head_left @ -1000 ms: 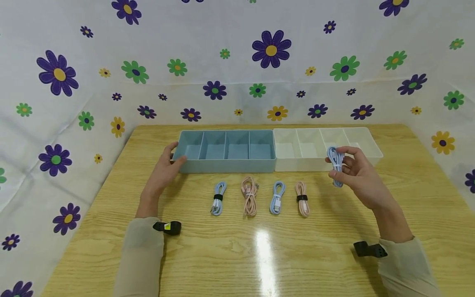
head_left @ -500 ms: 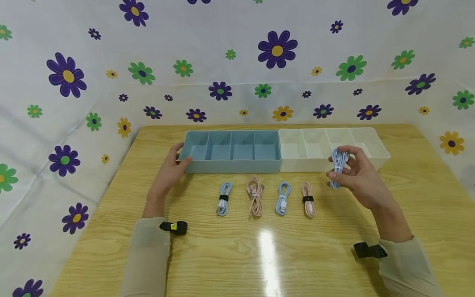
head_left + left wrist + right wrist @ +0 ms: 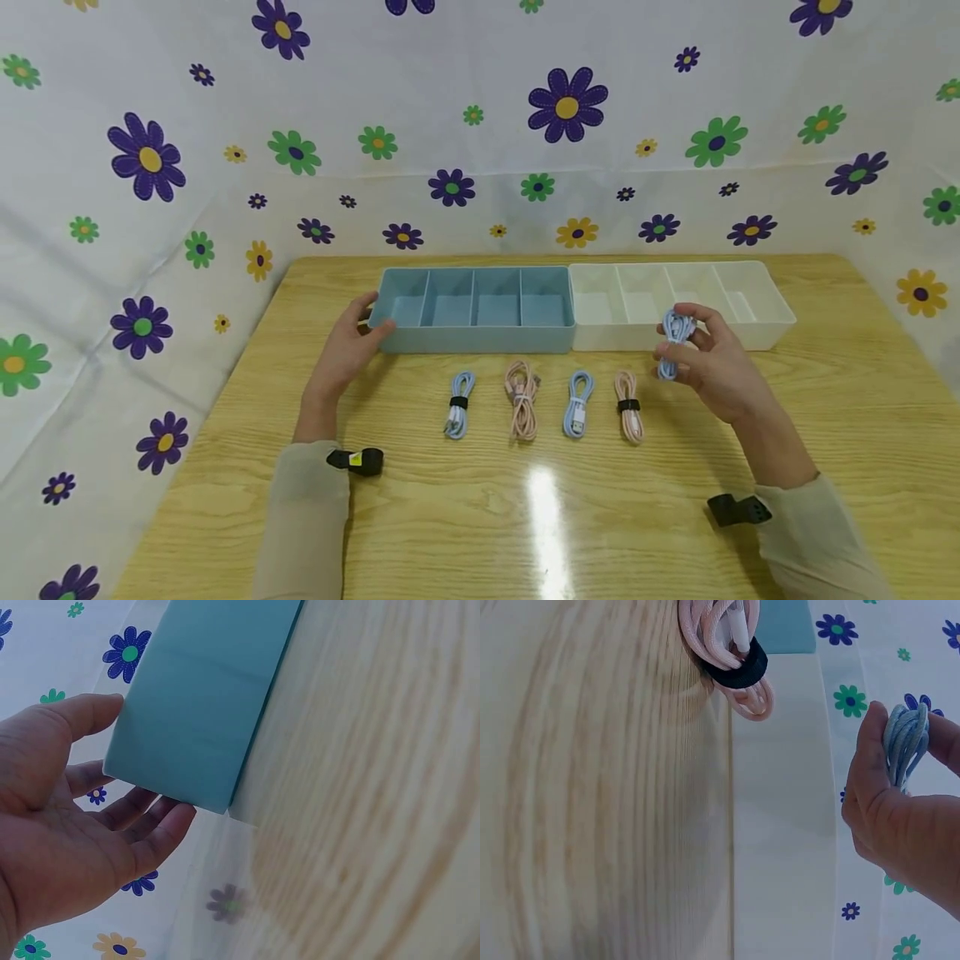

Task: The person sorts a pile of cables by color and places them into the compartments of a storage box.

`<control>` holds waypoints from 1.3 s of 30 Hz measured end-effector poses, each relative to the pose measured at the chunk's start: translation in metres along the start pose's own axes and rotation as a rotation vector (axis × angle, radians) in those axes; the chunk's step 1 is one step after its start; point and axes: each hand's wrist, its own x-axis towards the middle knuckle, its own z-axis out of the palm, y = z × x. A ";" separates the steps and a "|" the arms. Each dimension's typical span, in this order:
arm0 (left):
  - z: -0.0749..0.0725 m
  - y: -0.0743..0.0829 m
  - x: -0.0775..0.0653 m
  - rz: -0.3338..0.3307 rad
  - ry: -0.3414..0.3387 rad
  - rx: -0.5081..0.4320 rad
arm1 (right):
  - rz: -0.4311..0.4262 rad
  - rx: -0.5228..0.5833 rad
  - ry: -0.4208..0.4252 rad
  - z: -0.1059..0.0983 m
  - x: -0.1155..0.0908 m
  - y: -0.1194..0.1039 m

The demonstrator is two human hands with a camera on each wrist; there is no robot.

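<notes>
A bundled light-blue cable [image 3: 677, 328] is held in my right hand [image 3: 712, 367], pinched between thumb and fingers, in front of the white divided box [image 3: 757, 335]. In the right wrist view, the coiled loops of this blue cable [image 3: 906, 739] stick up from the fingers. My left hand [image 3: 343, 350] rests at the left end of the blue divided box [image 3: 480, 340]. In the left wrist view, the thumb lies along the box's rim and the other fingertips touch its end wall [image 3: 187, 712].
In a row before the boxes lie a blue cable with a black strap [image 3: 458, 404], a pink cable [image 3: 522, 402], another blue cable [image 3: 578, 404] and a black-strapped pink cable [image 3: 630, 407]. The boxes stand end to end on the wooden table [image 3: 450, 517]. Behind hangs a flowered cloth [image 3: 495, 100].
The view has swung slightly left, so the boxes and cables appear further right. My right hand has moved a little left with its blue cable. The left hand stays at the blue box.
</notes>
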 end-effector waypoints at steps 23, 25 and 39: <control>-0.001 0.004 -0.007 -0.005 0.036 -0.032 | 0.110 -0.027 -0.031 0.039 0.031 -0.020; -0.001 0.003 -0.007 -0.003 0.043 -0.033 | 0.110 -0.028 -0.040 0.041 0.033 -0.021; 0.000 0.003 -0.007 0.005 0.056 -0.041 | 0.105 -0.062 -0.082 0.050 0.045 -0.027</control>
